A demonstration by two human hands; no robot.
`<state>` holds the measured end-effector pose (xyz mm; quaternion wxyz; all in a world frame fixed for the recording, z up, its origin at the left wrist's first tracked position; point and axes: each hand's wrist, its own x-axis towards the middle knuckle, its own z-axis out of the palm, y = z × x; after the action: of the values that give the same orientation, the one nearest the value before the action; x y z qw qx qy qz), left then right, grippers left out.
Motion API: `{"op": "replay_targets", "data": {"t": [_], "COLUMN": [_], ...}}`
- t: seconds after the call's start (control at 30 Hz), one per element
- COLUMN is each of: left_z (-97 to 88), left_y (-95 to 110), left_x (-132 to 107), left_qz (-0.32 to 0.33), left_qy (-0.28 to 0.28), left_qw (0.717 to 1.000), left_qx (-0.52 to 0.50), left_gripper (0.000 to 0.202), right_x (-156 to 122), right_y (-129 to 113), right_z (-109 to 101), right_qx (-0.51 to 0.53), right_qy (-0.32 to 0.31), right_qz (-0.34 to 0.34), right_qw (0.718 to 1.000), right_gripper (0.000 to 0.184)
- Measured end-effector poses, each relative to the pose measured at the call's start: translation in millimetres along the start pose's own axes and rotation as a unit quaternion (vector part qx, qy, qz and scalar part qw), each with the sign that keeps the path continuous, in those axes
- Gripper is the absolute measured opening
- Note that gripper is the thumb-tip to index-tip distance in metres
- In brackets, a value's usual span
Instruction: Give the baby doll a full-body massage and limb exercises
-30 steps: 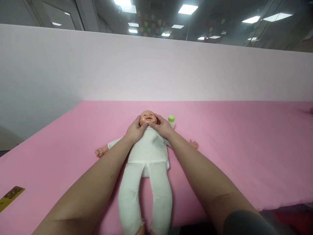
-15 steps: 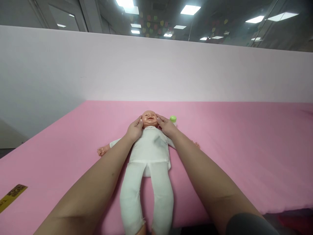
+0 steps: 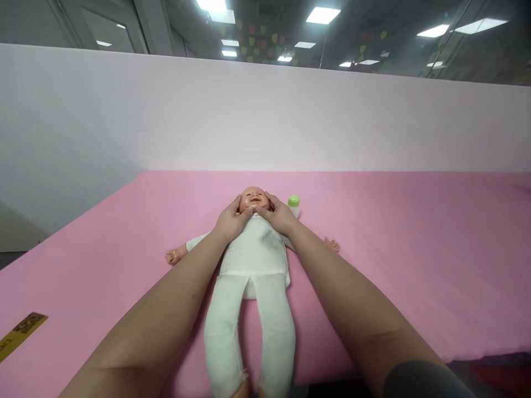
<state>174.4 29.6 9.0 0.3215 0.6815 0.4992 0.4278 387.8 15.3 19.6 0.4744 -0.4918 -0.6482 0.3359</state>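
A baby doll (image 3: 254,249) with a hard plastic head and a white cloth body lies on its back, legs toward me and arms spread out. My left hand (image 3: 233,221) cups the left side of its head, the thumb resting at the chin. On the other side my right hand (image 3: 280,214) mirrors this, its thumb also near the chin. Both hands curve round the head, and some fingertips are hidden beside or behind it. Just beyond my right hand stands a small white bottle with a green cap (image 3: 294,202).
The doll lies on a pink padded surface (image 3: 394,249) backed by a white wall (image 3: 265,116). A yellow strip with a printed code (image 3: 22,334) is at the left. Above the wall, glass (image 3: 352,38) shows ceiling lights.
Both thumbs have moved inward from the doll's cheeks to beneath its chin. My right hand has shifted slightly left, leaving more of the bottle visible. The doll's body stays in place.
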Motion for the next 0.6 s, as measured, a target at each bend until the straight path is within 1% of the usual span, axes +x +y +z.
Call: {"op": "replay_targets", "data": {"t": [0.1, 0.2, 0.33, 0.43, 0.53, 0.6], "left_z": [1.2, 2.4, 4.9, 7.3, 8.3, 7.5], "left_y": [-7, -14, -22, -27, -29, -26], "left_x": [4, 8, 13, 15, 15, 13], "left_qz": [0.002, 0.009, 0.002, -0.007, -0.011, -0.010], "left_qy": [0.003, 0.000, 0.001, 0.001, 0.015, 0.026], "left_qw": [0.999, 0.998, 0.995, 0.990, 0.992, 0.996], "left_qx": [-0.034, -0.067, -0.102, -0.140, -0.124, -0.084], "left_gripper": [0.089, 0.083, 0.077, 0.070, 0.068, 0.070], "right_x": [-2, -2, -1, 3, 6, 6], "right_y": [-2, -3, -1, 3, 6, 7], "right_z": [-4, -8, -10, -6, -2, 0], "right_qx": [0.029, 0.041, 0.053, 0.100, 0.149, 0.135], "right_qy": [-0.021, -0.036, -0.043, -0.053, -0.054, -0.038], "right_qz": [0.003, 0.001, 0.019, 0.046, 0.060, 0.047], "right_qw": [0.999, 0.999, 0.997, 0.992, 0.985, 0.989], "right_gripper": [0.084, 0.078, 0.072, 0.063, 0.056, 0.056]}}
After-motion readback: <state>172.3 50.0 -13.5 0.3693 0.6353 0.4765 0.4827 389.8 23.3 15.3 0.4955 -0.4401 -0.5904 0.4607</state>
